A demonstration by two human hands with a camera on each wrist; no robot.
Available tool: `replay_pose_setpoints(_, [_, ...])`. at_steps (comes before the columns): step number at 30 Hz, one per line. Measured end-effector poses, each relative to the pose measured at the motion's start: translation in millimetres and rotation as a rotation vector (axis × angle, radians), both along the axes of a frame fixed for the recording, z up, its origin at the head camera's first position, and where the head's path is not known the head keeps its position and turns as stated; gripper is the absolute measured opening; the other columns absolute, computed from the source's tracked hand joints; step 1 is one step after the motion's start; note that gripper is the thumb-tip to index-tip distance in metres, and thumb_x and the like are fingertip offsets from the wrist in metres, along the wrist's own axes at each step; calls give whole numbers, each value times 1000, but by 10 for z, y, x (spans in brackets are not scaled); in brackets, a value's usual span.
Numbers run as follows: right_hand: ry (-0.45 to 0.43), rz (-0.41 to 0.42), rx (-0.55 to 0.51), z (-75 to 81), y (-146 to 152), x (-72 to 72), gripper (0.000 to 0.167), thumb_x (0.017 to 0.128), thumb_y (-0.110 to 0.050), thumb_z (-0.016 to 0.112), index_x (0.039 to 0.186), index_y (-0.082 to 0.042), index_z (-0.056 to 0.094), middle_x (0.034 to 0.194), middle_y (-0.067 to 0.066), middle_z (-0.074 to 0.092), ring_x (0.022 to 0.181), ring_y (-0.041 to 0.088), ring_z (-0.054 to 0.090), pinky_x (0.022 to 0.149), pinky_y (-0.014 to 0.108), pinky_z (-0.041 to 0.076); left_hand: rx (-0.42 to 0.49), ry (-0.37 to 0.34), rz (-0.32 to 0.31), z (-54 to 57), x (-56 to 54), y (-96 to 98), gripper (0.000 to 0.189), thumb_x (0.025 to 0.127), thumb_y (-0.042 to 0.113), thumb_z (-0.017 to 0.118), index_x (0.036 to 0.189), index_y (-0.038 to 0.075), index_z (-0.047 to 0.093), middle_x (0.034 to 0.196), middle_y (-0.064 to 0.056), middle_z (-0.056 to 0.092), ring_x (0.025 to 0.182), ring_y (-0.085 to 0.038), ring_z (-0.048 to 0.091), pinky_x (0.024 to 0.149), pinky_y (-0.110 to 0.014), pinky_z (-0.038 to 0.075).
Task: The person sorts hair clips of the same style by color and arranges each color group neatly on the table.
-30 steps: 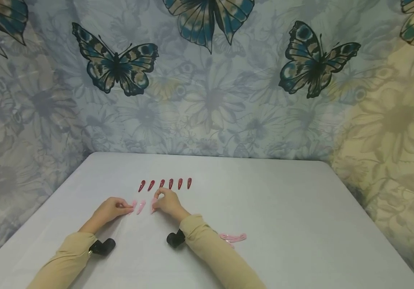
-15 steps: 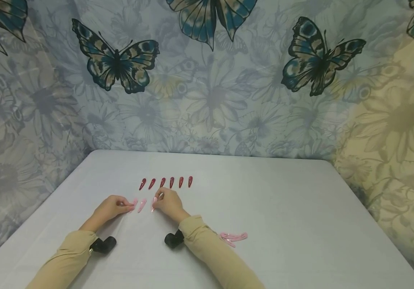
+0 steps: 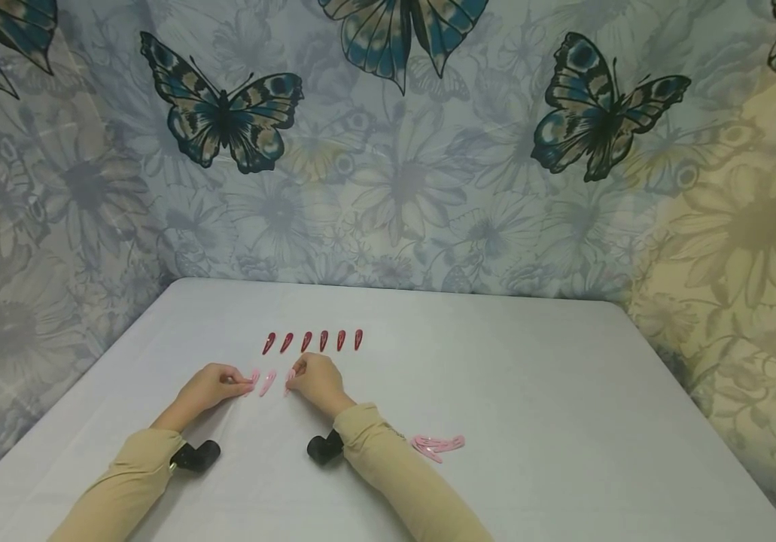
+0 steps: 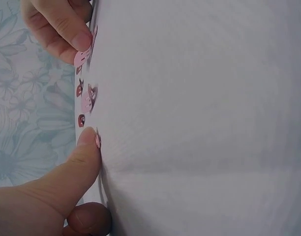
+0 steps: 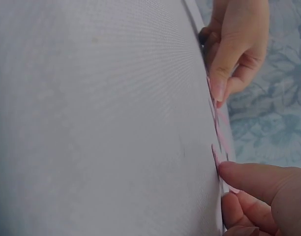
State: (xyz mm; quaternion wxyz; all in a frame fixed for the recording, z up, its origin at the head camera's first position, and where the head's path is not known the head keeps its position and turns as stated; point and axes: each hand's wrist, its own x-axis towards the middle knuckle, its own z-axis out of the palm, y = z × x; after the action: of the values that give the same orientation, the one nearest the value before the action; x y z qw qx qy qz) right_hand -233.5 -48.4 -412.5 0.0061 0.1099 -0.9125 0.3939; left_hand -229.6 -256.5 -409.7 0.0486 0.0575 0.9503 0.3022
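Observation:
Pink snap hair clips lie in a short row on the white table. At the row's left end, my left hand (image 3: 206, 389) pinches a pink hair clip (image 3: 255, 376) by its edge, thumb and finger together. Beside it a second pink clip (image 3: 268, 383) lies untouched, slanted. My right hand (image 3: 320, 382) holds a third pink clip (image 3: 290, 373) between thumb and fingers at the table surface, partly covering it. In the left wrist view, my left thumb (image 4: 84, 152) covers most of its clip.
Several dark red hair clips (image 3: 324, 341) stand in a row behind the pink ones. A small pile of pink clips (image 3: 443, 443) lies right of my right forearm. Black wrist cameras (image 3: 196, 456) hang under both sleeves. A butterfly-patterned wall backdrop (image 3: 401, 188) rises behind the table (image 3: 530, 391).
The head view has shifted slightly. My right fingers have closed up a little around their pink clip; my left hand stays at its clip. The other clips stay put.

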Motion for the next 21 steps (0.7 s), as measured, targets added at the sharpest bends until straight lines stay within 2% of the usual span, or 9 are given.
replay_pose_setpoints(5, [-15, -13, 9, 15, -7, 3, 15, 77, -11, 78, 86, -3, 68, 77, 4, 70, 64, 7, 55, 57, 18, 39, -7, 8, -6, 4, 0, 7, 18, 84, 17, 75, 77, 1, 69, 74, -6, 61, 68, -17, 38, 61, -29, 31])
replay_pose_setpoints(12, [-27, -18, 26, 12, -6, -2, 23, 79, -16, 76, 96, -1, 69, 78, 5, 68, 66, 11, 55, 59, 20, 41, -10, 6, -3, -5, -2, 7, 17, 84, 16, 74, 78, 1, 70, 75, -6, 60, 68, -17, 38, 62, -29, 31])
replay_pose_setpoints(16, [-45, -2, -8, 23, 28, 19, 18, 80, -12, 73, 92, -1, 65, 81, 7, 67, 69, 11, 55, 62, 20, 42, -6, -5, -5, -14, -9, 0, 17, 85, 17, 74, 79, 1, 71, 73, -5, 56, 68, -17, 39, 62, -29, 31])
replay_pose_setpoints(21, [-67, 32, -46, 74, 78, 69, 15, 82, -9, 71, 90, -1, 62, 80, 7, 65, 67, 9, 52, 61, 19, 41, -22, -8, 4, -14, -11, -8, 17, 84, 18, 74, 79, 2, 71, 77, -6, 59, 71, -17, 41, 63, -28, 32])
